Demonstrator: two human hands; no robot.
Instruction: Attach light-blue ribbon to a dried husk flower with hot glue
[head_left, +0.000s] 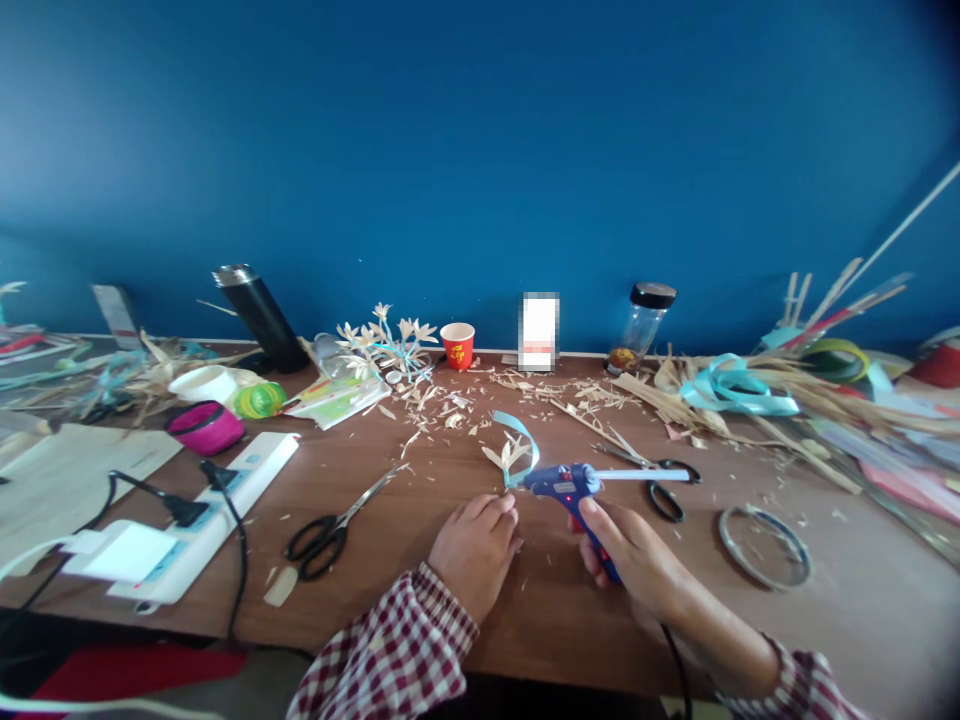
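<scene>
My right hand (pixel 626 555) is wrapped around the handle of a blue glue gun (pixel 566 485), and a pale glue stick (pixel 641 476) sticks out of its back end. The nozzle points left, at the base of a cream-coloured craft flower (pixel 506 457). Just below that base, my left hand (pixel 476 550) has its fingers closed on the flower's stem, most of which they hide. A light blue ribbon (pixel 531 440) curls up beside the petals. I cannot tell whether the nozzle touches the flower.
Black-handled scissors (pixel 322 540) lie left, another pair (pixel 664 485) lies right behind the glue stick. A power strip (pixel 247 480) with cables is at left, a wire coil (pixel 765 548) at right. Scraps, finished flowers (pixel 386 335), a red cup (pixel 457 347) and a flask (pixel 262 320) line the back.
</scene>
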